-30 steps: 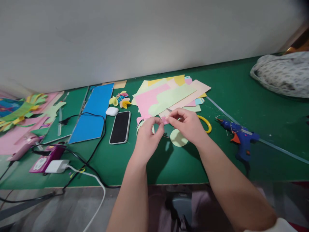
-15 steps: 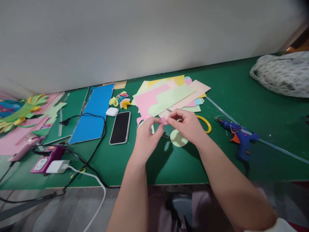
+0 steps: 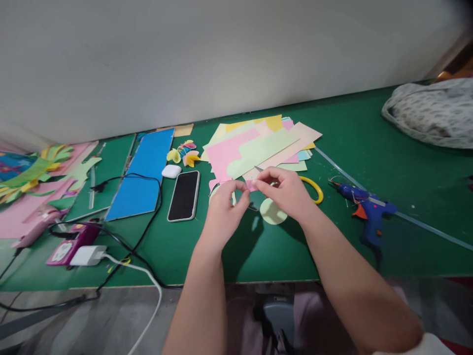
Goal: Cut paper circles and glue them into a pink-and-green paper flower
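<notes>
A small pink paper piece (image 3: 251,185) shows between my two hands, pinched by my right hand (image 3: 283,190). The fingertips of my left hand (image 3: 227,204) are pressed together close beside it; what they hold is too small to make out. Under my right hand lie scissors, with a yellow handle (image 3: 314,190) and a blade tip showing. A pale green paper circle (image 3: 273,211) rests on the green table just below my right hand. Behind both hands spreads a pile of pastel paper sheets (image 3: 231,150).
A phone (image 3: 184,195), a white case (image 3: 171,171), paper petals (image 3: 191,158) and a blue board (image 3: 142,172) are left. Cables and a magenta power strip (image 3: 74,241) lie further left. A blue glue gun (image 3: 373,214) is right, a patterned cloth bag (image 3: 432,113) back right.
</notes>
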Demonstrator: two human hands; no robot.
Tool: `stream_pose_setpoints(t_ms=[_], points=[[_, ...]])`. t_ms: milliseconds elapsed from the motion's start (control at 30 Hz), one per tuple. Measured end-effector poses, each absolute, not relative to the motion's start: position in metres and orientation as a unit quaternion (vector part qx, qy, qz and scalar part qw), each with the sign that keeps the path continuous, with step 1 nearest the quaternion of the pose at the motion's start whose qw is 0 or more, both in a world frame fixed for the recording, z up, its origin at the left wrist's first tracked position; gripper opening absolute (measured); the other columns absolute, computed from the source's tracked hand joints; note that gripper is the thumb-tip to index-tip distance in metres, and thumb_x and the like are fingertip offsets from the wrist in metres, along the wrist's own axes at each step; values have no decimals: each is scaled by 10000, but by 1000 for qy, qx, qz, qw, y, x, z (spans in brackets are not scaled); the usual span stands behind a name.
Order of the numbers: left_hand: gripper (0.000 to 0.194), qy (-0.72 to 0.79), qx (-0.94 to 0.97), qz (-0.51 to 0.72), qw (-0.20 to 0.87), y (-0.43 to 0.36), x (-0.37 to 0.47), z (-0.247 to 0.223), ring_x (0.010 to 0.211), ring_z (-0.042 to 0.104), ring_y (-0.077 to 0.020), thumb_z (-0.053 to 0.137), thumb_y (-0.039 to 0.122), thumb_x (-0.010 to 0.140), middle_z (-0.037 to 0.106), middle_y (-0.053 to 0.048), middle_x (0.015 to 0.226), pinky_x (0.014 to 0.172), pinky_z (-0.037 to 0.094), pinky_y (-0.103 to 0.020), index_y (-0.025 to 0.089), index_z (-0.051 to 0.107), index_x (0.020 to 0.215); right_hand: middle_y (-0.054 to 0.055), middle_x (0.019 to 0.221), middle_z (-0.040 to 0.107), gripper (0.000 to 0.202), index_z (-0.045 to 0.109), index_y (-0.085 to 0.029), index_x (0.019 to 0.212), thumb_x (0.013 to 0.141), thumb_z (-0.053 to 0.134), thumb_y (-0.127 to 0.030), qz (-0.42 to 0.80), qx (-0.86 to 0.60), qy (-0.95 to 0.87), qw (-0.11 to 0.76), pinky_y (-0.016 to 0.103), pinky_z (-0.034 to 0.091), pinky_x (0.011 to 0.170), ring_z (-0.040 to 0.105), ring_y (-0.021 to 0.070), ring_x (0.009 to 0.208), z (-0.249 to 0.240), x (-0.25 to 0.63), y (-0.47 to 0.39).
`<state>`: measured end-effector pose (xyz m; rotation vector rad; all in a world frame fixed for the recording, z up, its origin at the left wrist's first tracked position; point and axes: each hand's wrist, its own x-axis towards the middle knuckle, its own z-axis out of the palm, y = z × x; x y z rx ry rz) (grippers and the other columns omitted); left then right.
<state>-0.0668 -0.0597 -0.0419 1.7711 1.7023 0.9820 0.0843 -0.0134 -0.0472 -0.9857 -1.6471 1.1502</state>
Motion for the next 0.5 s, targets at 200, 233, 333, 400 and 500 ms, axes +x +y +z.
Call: stream_pose_setpoints(t_ms=[200,233,333,400,500], points=[[95,617,656,358,246,-61,-67,-42,719,525,-125,495,246,876,603,11,844,635,366,-255,200,573,848,-14,689,652,109,632,-179,693,785,623,-238,459,-397,-666,434,239,435,588,561,107,631,-48,84,-12],[94,616,655,361,249,-61,-67,-43,725,526,-126,495,244,875,603,11,846,636,366,-254,200,574,851,-14,689,653,112,633,-178,692,786,623,-240,460,-396,-666,434,238,435,587,561,107,632,-48,84,-12],[88,620,643,365,262,-60,-67,-43,732,529,-127,503,240,867,607,11,860,633,366,-252,202,582,862,-15,691,654,120,634,-178,690,783,630,-254,461,-397,-664,433,235,433,582,559,105,629,-48,84,-13],[83,620,643,365,262,-60,-67,-43,742,530,-129,507,234,862,612,12,858,641,368,-251,201,583,858,-15,692,655,119,634,-178,690,779,635,-257,461,-401,-664,431,234,431,581,556,104,627,-48,84,-13],[76,607,651,370,265,-60,-67,-43,812,544,-135,509,218,859,628,8,889,704,382,-252,200,583,864,-15,697,654,114,634,-176,692,778,634,-252,465,-402,-662,430,234,431,583,556,103,631,-48,85,-13]])
